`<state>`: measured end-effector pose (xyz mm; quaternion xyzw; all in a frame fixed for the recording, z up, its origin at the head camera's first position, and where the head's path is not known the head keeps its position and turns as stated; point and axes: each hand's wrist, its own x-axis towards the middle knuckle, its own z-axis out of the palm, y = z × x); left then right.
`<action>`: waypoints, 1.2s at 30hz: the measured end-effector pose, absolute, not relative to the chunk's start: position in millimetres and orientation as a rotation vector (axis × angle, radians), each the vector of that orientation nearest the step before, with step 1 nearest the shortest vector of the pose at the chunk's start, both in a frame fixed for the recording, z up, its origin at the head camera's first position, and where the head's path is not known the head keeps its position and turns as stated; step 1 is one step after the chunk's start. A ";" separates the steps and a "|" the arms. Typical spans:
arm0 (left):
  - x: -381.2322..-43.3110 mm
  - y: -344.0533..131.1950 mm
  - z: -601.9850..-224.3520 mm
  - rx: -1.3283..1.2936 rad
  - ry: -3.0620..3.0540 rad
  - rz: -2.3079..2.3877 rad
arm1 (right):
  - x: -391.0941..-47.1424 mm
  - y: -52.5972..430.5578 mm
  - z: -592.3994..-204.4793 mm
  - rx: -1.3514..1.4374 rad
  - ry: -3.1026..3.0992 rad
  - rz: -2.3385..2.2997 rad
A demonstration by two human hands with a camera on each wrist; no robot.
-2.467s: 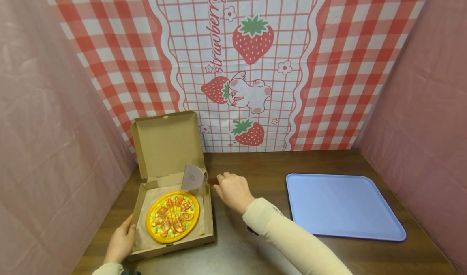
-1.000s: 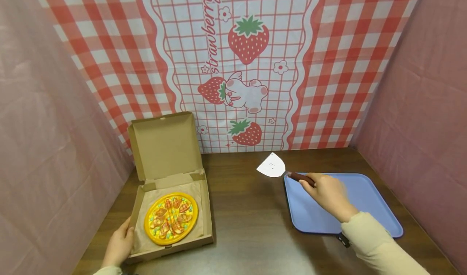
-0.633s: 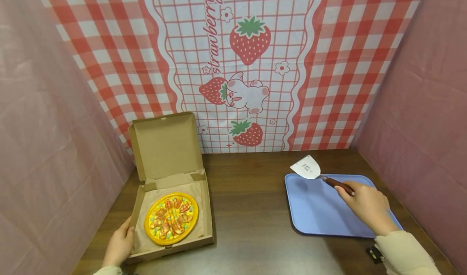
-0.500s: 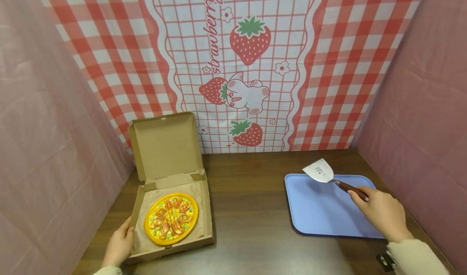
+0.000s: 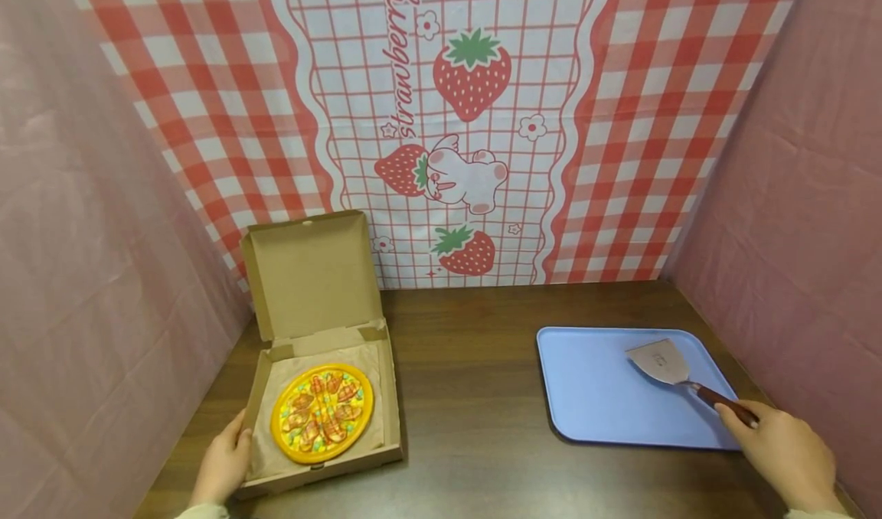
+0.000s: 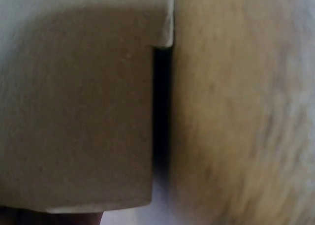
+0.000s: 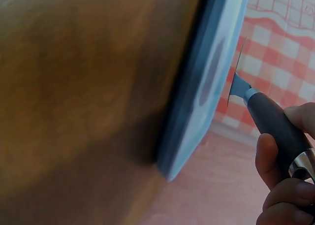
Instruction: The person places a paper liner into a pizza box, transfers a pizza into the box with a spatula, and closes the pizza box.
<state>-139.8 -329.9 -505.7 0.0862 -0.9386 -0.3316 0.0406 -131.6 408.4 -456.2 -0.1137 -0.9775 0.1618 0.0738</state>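
Metal-bladed spatula with a dark brown handle (image 5: 658, 360): I grip the handle in my right hand (image 5: 788, 450), the blade held above and apart from the rectangular, light-blue tray (image 5: 586, 400), the rearward hold presumably for reach. My left hand (image 5: 223, 459) touches the left wall of the square, brown cardboard box (image 5: 395, 404), probably to steady it; whether its fingers curl I cannot tell. Round, yellow-rimmed, plastic-looking pizza (image 5: 322, 413) lies inside, the lid (image 5: 317, 278) raised behind, likely for access. Blade markings are illegible; the red-and-white checked cloth (image 5: 641, 106) reads "strawberry", sideways.
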 end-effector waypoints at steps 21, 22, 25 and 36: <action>-141.2 -328.1 -504.3 0.273 -2.873 -1.012 | -113.2 435.0 -479.1 -0.481 -2.944 0.514; -141.2 -328.2 -504.1 0.274 -2.873 -1.011 | -113.3 435.6 -479.7 -0.487 -2.944 0.519; -141.4 -328.3 -503.7 0.273 -2.874 -1.006 | -113.6 437.6 -481.4 -0.510 -2.948 0.532; -141.2 -329.2 -503.9 0.282 -2.890 -1.003 | -113.2 439.4 -482.0 -0.542 -2.995 0.549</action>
